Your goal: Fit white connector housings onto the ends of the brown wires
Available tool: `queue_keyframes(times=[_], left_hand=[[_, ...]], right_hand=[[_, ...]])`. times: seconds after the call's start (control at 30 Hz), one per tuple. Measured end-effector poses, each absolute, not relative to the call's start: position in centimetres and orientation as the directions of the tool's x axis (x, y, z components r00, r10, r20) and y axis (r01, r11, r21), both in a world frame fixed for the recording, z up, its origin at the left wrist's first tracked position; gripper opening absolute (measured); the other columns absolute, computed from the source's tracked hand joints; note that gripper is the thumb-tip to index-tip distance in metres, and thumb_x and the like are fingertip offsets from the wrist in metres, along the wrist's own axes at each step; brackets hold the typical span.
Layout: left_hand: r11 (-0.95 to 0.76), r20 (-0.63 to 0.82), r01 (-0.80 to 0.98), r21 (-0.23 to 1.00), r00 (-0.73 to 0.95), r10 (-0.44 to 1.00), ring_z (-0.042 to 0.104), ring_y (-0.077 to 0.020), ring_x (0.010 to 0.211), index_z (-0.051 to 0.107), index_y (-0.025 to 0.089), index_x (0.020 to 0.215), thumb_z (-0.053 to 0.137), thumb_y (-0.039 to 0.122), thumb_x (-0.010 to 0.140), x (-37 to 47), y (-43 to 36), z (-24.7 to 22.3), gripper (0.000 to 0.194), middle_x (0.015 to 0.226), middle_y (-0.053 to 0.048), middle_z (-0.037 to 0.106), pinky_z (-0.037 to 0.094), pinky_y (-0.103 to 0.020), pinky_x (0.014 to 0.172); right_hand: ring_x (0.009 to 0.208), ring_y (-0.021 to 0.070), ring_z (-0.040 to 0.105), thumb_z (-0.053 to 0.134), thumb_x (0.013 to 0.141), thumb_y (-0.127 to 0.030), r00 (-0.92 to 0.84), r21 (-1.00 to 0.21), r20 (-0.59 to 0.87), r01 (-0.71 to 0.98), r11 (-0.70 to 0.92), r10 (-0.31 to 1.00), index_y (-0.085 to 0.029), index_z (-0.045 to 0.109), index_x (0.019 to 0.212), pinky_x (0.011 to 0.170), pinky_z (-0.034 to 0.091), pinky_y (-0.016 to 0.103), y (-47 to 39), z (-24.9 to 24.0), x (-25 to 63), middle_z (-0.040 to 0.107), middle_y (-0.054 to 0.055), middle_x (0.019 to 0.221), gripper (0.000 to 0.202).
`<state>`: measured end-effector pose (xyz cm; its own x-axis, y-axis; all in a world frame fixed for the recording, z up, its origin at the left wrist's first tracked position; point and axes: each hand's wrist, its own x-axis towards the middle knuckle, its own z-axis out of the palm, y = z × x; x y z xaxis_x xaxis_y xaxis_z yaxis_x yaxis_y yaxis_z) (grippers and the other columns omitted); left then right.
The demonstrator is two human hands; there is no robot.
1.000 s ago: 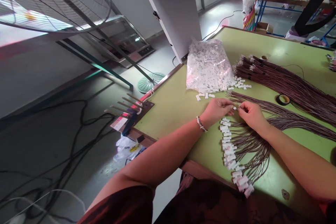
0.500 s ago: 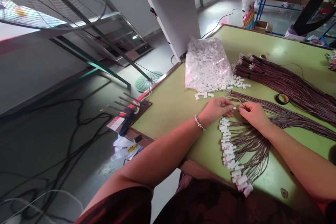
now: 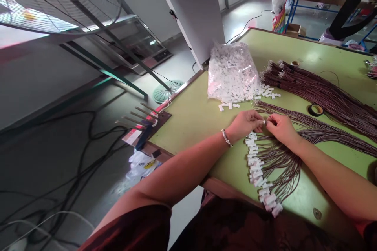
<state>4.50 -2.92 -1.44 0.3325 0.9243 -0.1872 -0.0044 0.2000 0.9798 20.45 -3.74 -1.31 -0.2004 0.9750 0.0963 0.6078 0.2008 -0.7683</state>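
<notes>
My left hand (image 3: 246, 123) pinches a small white connector housing (image 3: 264, 122) at its fingertips. Right beside it, my right hand (image 3: 281, 127) is closed on a thin brown wire, its end held up against the housing; whether the end sits inside is too small to tell. Below both hands lies a column of white connectors (image 3: 255, 166) fitted on brown wires (image 3: 284, 159) that fan out to the right. A bundle of loose brown wires (image 3: 297, 115) with bare tips runs behind my right hand.
A clear plastic bag of white housings (image 3: 231, 72) lies at the back, with loose housings (image 3: 234, 106) spilled before it. A thick brown wire bundle (image 3: 318, 88) and a black tape roll (image 3: 316, 110) are on the right. Metal prongs (image 3: 138, 117) stick out past the table's left edge.
My two hands have come slightly closer together, bringing the wire and the white connector housing nearer each other. The things on the table lie as before.
</notes>
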Motion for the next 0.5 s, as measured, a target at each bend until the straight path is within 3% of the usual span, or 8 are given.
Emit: queue_keyframes(times=[0.2,0.5], left_hand=[[0.167,-0.154,-0.019,0.986,0.298,0.942,0.058,-0.0062,0.049,0.057,0.011,0.073,0.068,0.012,0.070,4.5,-2.9,-1.5,0.011,0.051,0.003,0.060,0.049,-0.018,0.053],[0.181,-0.193,0.069,0.981,0.281,0.940,0.055,-0.0051,0.048,0.056,0.012,0.068,0.058,0.007,0.076,4.9,-3.5,-0.5,0.010,0.050,0.003,0.058,0.047,-0.017,0.052]], right_hand=[[0.047,0.0089,0.033,0.048,0.066,-0.025,-0.186,-0.794,0.066,0.586,0.165,0.980,-0.018,0.048,0.057,0.046,0.026,0.022,-3.6,-1.4,20.5,0.042,-0.004,0.048,0.012],[0.048,0.0102,0.038,0.047,0.070,-0.026,-0.207,-0.713,0.110,0.665,0.222,0.972,-0.018,0.048,0.058,0.049,0.028,0.024,-3.8,-1.5,20.3,0.048,-0.002,0.050,0.014]])
